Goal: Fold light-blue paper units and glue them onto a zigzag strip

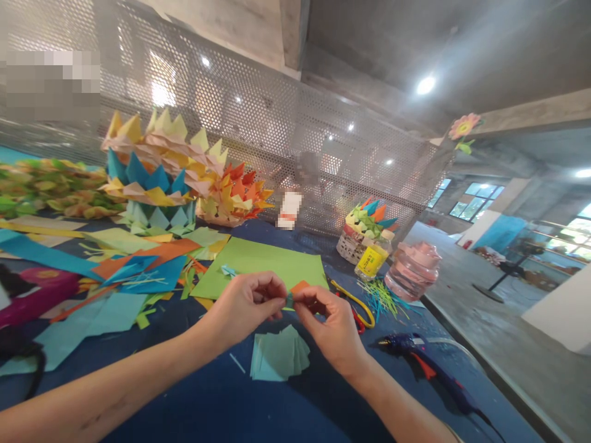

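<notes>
My left hand (247, 304) and my right hand (330, 326) meet over the blue table (221, 406), both pinched on a small folded teal paper piece (289, 299). An orange paper bit (300, 286) shows just behind my right fingers. Below the hands lies a stack of teal paper squares (279, 354). A green paper sheet (263, 264) lies flat just beyond the hands.
Folded paper crowns (157, 166) stand at the back left, amid loose coloured sheets and scraps (133, 267). Scissors with yellow handles (355, 304), a blue glue gun (415, 354), a yellow-labelled jar (372, 258), a pink jar (413, 271) and a basket (353, 243) sit right. A mesh screen (277, 123) backs the table.
</notes>
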{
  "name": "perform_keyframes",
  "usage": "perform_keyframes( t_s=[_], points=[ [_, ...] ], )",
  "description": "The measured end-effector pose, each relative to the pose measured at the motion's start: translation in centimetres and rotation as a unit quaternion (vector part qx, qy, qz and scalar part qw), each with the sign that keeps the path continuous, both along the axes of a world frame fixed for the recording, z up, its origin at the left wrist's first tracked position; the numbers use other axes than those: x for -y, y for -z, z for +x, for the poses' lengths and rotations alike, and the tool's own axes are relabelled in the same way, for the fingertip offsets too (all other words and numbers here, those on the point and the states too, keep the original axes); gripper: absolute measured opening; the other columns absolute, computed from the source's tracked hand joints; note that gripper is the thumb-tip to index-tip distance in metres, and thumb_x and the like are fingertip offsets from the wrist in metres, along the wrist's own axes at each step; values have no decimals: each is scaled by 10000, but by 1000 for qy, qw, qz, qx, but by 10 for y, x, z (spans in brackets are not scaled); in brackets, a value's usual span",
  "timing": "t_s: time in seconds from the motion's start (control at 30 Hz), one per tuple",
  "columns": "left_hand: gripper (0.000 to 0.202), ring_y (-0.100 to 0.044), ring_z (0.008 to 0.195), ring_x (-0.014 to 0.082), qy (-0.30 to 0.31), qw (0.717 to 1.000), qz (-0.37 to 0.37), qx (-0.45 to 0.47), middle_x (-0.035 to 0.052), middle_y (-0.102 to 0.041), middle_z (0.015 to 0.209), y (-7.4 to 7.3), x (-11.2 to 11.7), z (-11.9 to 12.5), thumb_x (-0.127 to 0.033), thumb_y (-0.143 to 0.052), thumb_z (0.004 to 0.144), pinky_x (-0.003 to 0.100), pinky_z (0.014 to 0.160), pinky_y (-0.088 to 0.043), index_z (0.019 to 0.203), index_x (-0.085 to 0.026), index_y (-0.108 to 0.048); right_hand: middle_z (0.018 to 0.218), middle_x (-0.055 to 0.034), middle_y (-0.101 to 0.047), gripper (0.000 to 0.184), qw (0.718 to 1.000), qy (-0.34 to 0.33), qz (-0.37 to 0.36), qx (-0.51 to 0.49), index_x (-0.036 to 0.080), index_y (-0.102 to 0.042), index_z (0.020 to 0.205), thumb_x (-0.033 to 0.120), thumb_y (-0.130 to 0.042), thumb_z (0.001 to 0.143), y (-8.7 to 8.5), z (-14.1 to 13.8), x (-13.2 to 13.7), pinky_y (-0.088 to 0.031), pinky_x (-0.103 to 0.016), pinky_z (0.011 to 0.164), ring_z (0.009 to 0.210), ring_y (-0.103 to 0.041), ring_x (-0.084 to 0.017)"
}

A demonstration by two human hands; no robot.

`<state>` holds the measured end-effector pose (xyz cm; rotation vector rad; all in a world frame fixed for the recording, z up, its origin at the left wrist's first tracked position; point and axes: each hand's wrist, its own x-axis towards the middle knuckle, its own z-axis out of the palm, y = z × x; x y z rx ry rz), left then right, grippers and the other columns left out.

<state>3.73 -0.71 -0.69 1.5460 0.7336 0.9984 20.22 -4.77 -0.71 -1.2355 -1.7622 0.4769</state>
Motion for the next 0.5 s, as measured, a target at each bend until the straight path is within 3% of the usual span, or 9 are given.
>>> perform_keyframes(
  t_s=[0.3, 0.5],
  points=[
    [229, -573, 540, 105, 34, 985, -151, 71, -23, -609, 588, -7, 2, -4, -228, -706, 623, 230, 562, -447, 782, -138, -569, 797, -18, -688, 137, 1000, -21, 6, -21, 208, -697, 804, 140, -581, 778, -3, 1, 1, -493, -231, 636, 713, -629, -136],
    [219, -592, 595, 99, 62, 979, -182, 70, -4, -610, 652, -7, 1, -6, -301, -702, 687, 215, 602, -458, 758, -118, -603, 769, -27, -680, 150, 997, -34, 63, 25, 195, -687, 776, 108, -565, 776, -4, 1, 1, -492, -237, 641, 696, -623, -135]
  ],
)
